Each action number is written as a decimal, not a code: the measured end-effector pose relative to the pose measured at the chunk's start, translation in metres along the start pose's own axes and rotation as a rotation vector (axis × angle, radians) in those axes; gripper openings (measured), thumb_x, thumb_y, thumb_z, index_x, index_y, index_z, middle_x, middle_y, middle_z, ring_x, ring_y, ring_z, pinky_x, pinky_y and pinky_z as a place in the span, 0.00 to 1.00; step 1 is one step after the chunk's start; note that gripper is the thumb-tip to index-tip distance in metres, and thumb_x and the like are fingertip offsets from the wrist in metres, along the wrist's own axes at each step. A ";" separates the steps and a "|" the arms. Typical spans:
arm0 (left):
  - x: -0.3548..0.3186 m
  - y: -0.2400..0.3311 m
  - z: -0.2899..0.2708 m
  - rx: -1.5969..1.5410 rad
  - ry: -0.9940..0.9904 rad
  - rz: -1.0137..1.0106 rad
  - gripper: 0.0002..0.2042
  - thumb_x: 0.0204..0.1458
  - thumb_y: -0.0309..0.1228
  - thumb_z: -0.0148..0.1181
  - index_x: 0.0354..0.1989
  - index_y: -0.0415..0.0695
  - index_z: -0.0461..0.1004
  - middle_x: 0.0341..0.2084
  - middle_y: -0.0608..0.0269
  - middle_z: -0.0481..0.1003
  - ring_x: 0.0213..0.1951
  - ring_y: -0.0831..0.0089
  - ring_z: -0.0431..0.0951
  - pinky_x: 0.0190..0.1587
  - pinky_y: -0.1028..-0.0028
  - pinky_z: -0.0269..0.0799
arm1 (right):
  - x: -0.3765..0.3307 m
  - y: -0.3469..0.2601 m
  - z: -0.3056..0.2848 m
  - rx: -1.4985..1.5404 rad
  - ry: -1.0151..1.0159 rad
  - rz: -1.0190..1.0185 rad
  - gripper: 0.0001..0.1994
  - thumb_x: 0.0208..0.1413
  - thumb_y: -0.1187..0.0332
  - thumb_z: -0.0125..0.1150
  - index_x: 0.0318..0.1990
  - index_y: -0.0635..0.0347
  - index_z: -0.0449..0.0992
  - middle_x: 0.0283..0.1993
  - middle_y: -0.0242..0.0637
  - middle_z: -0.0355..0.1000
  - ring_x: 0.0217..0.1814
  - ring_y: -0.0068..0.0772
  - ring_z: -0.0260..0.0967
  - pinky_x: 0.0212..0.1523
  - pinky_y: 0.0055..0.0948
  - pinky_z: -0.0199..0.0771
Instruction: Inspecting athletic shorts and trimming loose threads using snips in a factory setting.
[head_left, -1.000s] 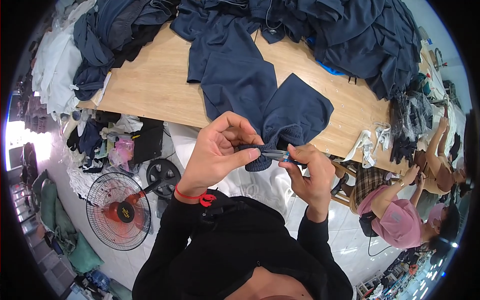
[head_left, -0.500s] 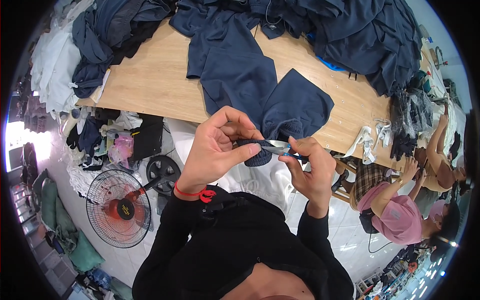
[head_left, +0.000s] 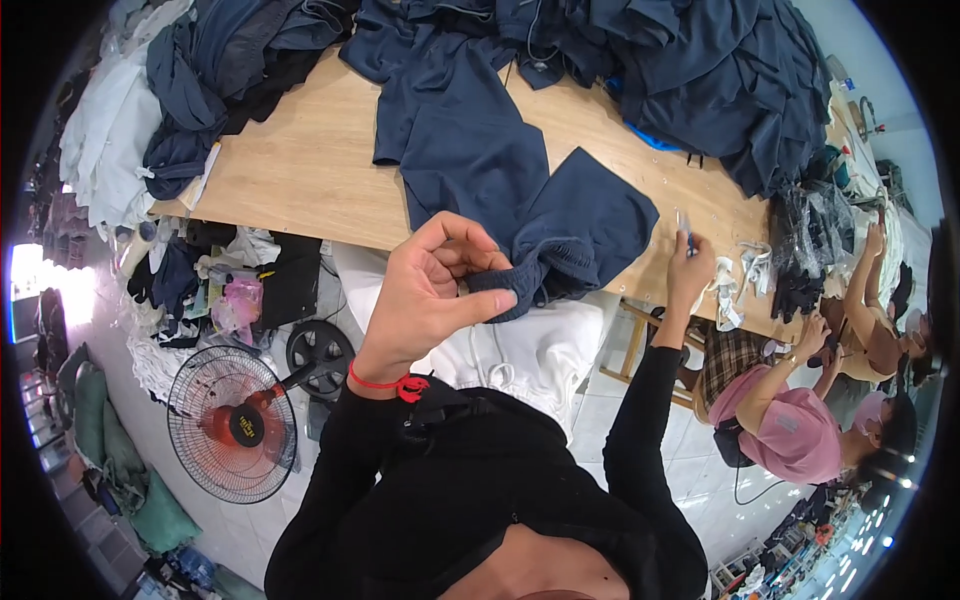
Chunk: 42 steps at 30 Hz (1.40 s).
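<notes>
My left hand (head_left: 425, 295), a red cord bracelet at its wrist, pinches the gathered elastic cuff (head_left: 492, 292) of a navy pair of trousers between thumb and fingers. From there the navy trousers (head_left: 465, 160) stretch away across the wooden table, with one leg end (head_left: 603, 207) folded out to the right. Away from the cloth, near the table's right front edge, my right hand (head_left: 692, 268) is closed around small thread snips (head_left: 683, 225). Their tips point away from me; how far the blades are apart is too small to tell.
Heaped navy garments (head_left: 700, 80) cover the table's (head_left: 290, 150) far right; dark and white clothes (head_left: 105, 150) hang at its left. White fabric strips (head_left: 755, 265) lie beyond my right hand. A fan (head_left: 233, 425) stands at lower left. A person in pink (head_left: 795, 425) sits at right.
My right hand has moved right, carrying the snips from the cuff to over the table's edge. My left hand keeps its pinch on the cuff.
</notes>
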<state>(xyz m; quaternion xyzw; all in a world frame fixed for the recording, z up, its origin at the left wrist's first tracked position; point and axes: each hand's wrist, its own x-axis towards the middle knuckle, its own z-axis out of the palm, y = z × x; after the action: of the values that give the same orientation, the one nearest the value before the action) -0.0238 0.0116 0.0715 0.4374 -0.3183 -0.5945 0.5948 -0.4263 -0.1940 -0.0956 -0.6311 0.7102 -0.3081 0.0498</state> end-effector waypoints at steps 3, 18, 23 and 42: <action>0.001 -0.004 -0.002 0.035 -0.018 0.064 0.28 0.49 0.16 0.84 0.57 0.41 0.76 0.49 0.61 0.83 0.54 0.73 0.85 0.60 0.72 0.80 | 0.008 0.032 0.024 -0.305 0.110 -0.086 0.20 0.66 0.60 0.77 0.59 0.62 0.86 0.54 0.49 0.85 0.54 0.55 0.80 0.57 0.44 0.79; 0.008 -0.007 0.007 1.146 0.301 1.078 0.22 0.32 0.08 0.67 0.38 0.41 0.85 0.36 0.60 0.81 0.37 0.58 0.79 0.37 0.63 0.76 | -0.099 -0.194 -0.096 0.510 0.059 -0.670 0.25 0.29 0.86 0.65 0.44 0.63 0.82 0.31 0.41 0.72 0.31 0.49 0.71 0.31 0.40 0.68; 0.003 -0.012 -0.010 1.155 0.550 1.214 0.22 0.34 0.14 0.78 0.42 0.43 0.83 0.37 0.60 0.79 0.37 0.57 0.79 0.41 0.62 0.76 | -0.105 -0.172 -0.103 0.593 0.315 -0.591 0.20 0.43 0.90 0.70 0.44 0.63 0.77 0.33 0.38 0.69 0.28 0.34 0.64 0.27 0.29 0.59; 0.018 -0.026 -0.056 1.265 0.578 0.876 0.23 0.43 0.14 0.71 0.51 0.43 0.83 0.44 0.57 0.81 0.46 0.51 0.81 0.50 0.57 0.78 | -0.068 -0.179 -0.101 0.587 0.019 -0.178 0.16 0.52 0.86 0.74 0.45 0.65 0.75 0.41 0.38 0.72 0.38 0.35 0.71 0.42 0.30 0.74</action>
<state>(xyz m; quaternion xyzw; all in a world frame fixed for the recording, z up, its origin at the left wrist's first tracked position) 0.0168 0.0045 0.0220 0.6621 -0.5693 0.1196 0.4726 -0.3040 -0.0958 0.0541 -0.6465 0.5332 -0.5092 0.1961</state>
